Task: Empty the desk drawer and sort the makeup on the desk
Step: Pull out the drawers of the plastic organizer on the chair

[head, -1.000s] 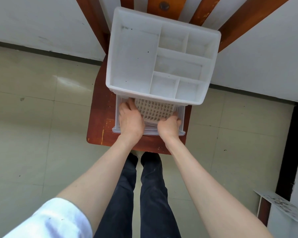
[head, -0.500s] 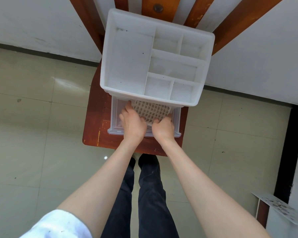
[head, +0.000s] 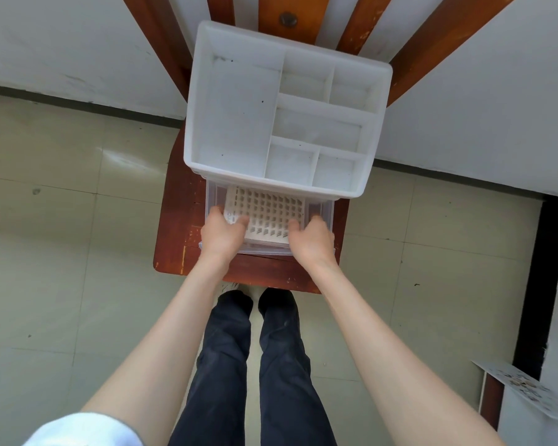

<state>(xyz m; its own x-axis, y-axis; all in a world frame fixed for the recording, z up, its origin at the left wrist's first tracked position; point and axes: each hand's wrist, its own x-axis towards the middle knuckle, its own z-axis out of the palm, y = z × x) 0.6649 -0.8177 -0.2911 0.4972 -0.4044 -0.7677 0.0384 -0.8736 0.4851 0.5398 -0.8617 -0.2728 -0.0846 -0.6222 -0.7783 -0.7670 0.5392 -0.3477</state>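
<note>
A white plastic organiser (head: 239, 123) with several empty top compartments stands on a small red-brown wooden stool (head: 178, 220). Its clear drawer (head: 211, 194) is pulled out toward me. A white grid insert (head: 268, 210) with many small square cells lies inside the drawer. My left hand (head: 221, 236) grips the insert's near left corner, thumb on top. My right hand (head: 310, 239) holds its near right side, fingers curled at the edge. No makeup items are visible.
The stool stands against a white wall, with brown wooden slats (head: 432, 37) rising behind the organiser. Pale floor tiles (head: 62, 252) surround it. My dark-trousered legs (head: 252, 365) are just before the stool. A dark doorframe strip (head: 541, 284) and a printed white sheet (head: 529, 391) lie at the right.
My hands have spread apart from the insert's middle to its near corners. More of the grid insert shows now.
</note>
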